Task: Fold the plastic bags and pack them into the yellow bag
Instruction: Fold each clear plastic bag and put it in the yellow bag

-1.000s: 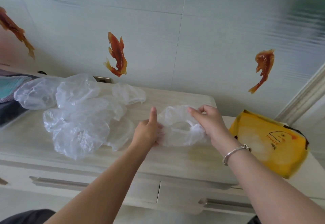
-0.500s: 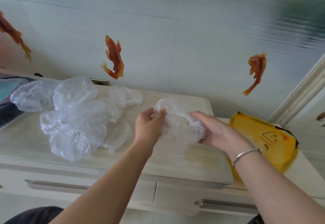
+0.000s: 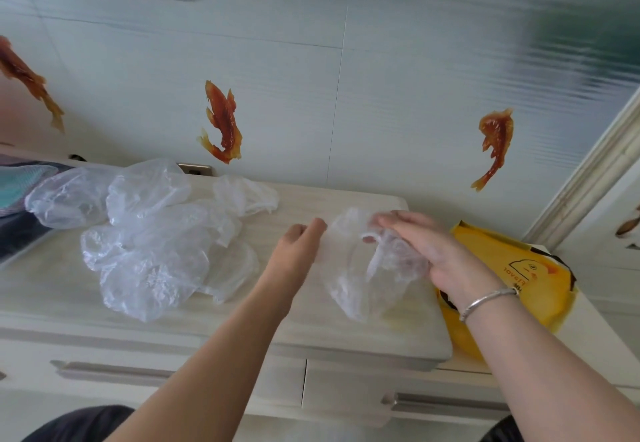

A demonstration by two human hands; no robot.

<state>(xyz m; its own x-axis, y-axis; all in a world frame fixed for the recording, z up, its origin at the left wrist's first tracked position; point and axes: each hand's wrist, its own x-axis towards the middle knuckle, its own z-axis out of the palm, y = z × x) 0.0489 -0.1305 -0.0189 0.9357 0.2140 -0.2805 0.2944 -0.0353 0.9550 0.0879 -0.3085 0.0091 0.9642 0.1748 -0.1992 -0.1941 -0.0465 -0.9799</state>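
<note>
My left hand (image 3: 298, 244) pinches one edge of a clear plastic bag (image 3: 360, 268) on the cabinet top (image 3: 311, 330); my right hand (image 3: 426, 247) grips its other side, just left of the yellow bag (image 3: 519, 268).

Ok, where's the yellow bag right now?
In the head view the yellow bag lies at the right end of the cabinet top, just beyond the right hand and partly hidden by its wrist.

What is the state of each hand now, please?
Left hand: pinches the left edge of the clear plastic bag.
Right hand: grips the same bag's bunched right side.
</note>
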